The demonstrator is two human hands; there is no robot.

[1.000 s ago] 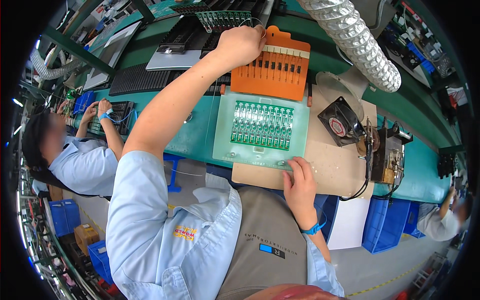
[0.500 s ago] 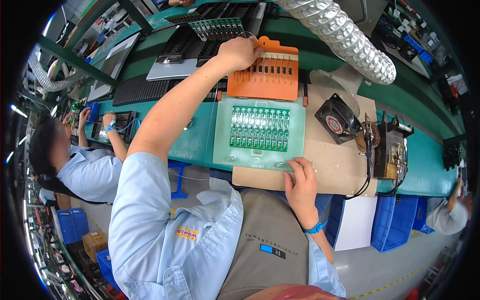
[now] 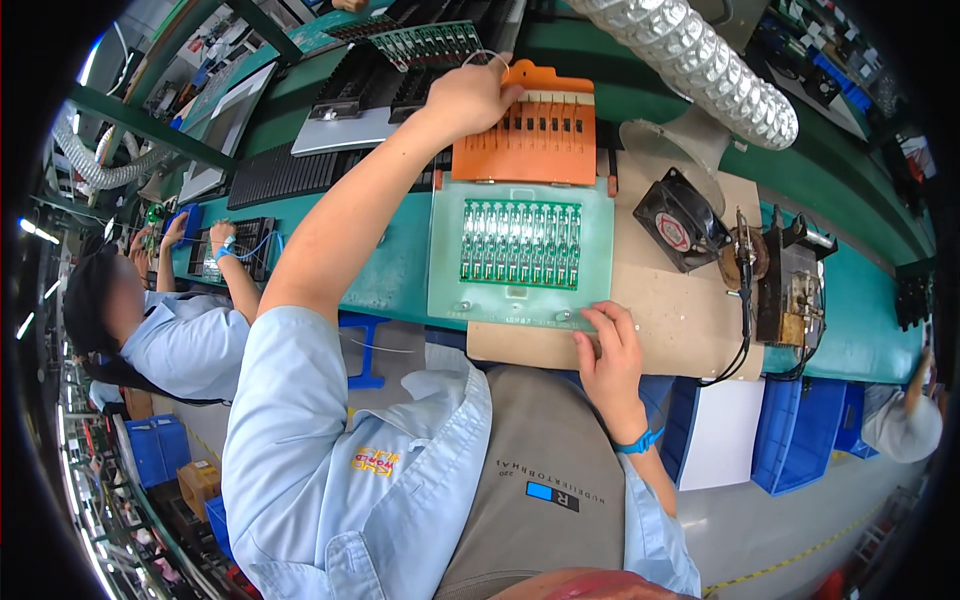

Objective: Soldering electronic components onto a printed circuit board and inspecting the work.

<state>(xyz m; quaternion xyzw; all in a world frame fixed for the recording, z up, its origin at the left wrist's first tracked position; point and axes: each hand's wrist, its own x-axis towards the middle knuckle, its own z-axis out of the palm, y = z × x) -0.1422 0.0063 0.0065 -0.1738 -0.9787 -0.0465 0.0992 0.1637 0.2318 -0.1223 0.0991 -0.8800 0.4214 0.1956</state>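
A pale green fixture board [image 3: 447, 270] lies in front of me on the bench. Set in its middle is a green circuit board panel [image 3: 520, 242] with rows of small metal parts. Behind it stands an orange lid [image 3: 525, 160], raised at the hinges, with a row of dark parts across it. My left hand [image 3: 465, 100] grips the lid's upper left edge, thumb on its face; the other fingertips are partly hidden. My right hand [image 3: 612, 362] rests at the fixture's near right corner, thumb and fingers apart, holding nothing.
A black fan [image 3: 682, 220] stands on brown cardboard [image 3: 640, 290], right of the fixture, beside a soldering unit [image 3: 790, 290]. A silver duct [image 3: 700, 75] hangs above. Black racks [image 3: 345, 88] with an upright circuit board [image 3: 428, 46] stand behind. A co-worker [image 3: 185, 325] sits left.
The view has shifted slightly. My left hand has moved a little left along the lid's edge, while the lid stays raised. My right hand remains at the fixture's corner.
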